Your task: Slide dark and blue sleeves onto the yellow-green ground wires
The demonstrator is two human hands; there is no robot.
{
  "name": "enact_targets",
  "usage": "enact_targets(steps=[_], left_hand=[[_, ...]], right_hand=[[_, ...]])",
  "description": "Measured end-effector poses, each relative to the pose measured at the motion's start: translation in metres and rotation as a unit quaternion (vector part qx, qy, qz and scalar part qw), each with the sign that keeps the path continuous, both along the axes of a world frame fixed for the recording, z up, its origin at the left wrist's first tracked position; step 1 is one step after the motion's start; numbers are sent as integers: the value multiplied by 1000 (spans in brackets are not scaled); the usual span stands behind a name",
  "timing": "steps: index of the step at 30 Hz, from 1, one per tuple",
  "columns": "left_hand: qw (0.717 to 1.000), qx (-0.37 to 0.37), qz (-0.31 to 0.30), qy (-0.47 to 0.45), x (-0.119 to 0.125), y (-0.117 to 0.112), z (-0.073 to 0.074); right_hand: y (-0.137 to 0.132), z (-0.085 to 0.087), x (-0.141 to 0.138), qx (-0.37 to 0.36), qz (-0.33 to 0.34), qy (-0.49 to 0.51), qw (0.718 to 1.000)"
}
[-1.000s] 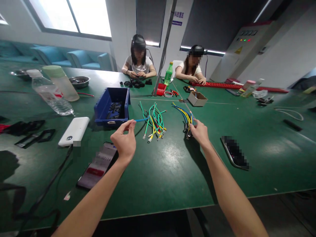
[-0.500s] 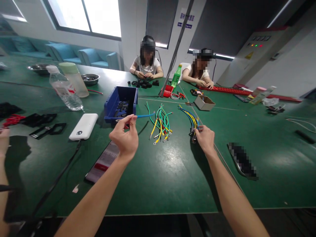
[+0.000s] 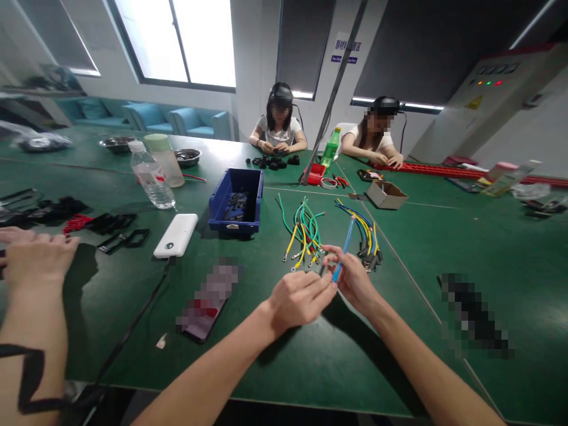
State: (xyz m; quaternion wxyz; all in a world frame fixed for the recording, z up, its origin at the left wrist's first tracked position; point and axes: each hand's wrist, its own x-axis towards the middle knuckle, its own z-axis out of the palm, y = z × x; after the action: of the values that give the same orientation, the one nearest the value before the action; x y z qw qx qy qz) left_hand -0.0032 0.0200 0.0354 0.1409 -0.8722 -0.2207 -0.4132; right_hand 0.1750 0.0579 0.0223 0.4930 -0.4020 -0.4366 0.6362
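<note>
My left hand [image 3: 298, 300] and my right hand [image 3: 352, 278] meet over the green table [image 3: 284, 349], fingers pinched together on one blue wire [image 3: 344, 247] that sticks up and away from them. Just beyond the hands lies a loose bunch of green and yellow wires with ring terminals [image 3: 304, 232]. To its right lies a second bundle of blue and yellow wires [image 3: 364, 228] ending in dark connectors.
A blue bin [image 3: 238, 202] of black parts, a white power bank [image 3: 176, 235], a phone [image 3: 207, 302], bottles [image 3: 151, 176] and black frames [image 3: 115, 232] lie left. A cardboard box [image 3: 385, 193] sits right. A co-worker's hand [image 3: 38, 259] rests at the left edge. Two people sit opposite.
My left hand carried the blue wire from beside the blue bin across to my right hand, which left the blue and yellow bundle. Both hands now grip it. The view swung left.
</note>
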Motion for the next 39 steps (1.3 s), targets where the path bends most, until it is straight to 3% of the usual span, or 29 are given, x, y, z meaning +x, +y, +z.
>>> enact_targets(steps=[2, 5, 8, 10, 13, 15, 17, 20, 23, 27, 32, 36, 39], left_hand=[[998, -39, 5, 56, 10, 2, -7], [991, -106, 3, 81, 15, 5, -6], [989, -143, 39, -4, -1, 13, 11], [979, -148, 106, -91, -25, 31, 29], [924, -162, 284, -197, -75, 82, 54], [897, -224, 354, -141, -108, 122, 60], [844, -356, 399, -41, -132, 154, 53], [803, -442, 399, -4, -148, 177, 29], [782, -481, 397, 1, -151, 182, 11], [769, -487, 414, -12, -152, 185, 5], [790, -412, 449, -66, -152, 181, 6], [813, -337, 460, -115, -147, 158, 12], [830, -303, 445, -148, -127, 122, 18]], right_hand=[[2, -9, -3, -28, -42, 56, 997], [10, -25, 0, -29, -78, 58, 995], [17, -37, 1, 5, -114, 30, 993], [20, -41, -1, 27, -136, 1, 990], [23, -43, -6, 42, -161, -28, 986], [25, -44, -8, 46, -180, -34, 982], [25, -45, -9, 52, -191, -31, 980], [25, -47, -8, 59, -187, -29, 980], [25, -47, -8, 59, -174, -39, 982], [24, -44, -9, 61, -165, -46, 983], [24, -44, -9, 66, -167, -46, 983], [25, -46, -9, 67, -178, -47, 981], [22, -45, -10, 72, -183, -45, 979]])
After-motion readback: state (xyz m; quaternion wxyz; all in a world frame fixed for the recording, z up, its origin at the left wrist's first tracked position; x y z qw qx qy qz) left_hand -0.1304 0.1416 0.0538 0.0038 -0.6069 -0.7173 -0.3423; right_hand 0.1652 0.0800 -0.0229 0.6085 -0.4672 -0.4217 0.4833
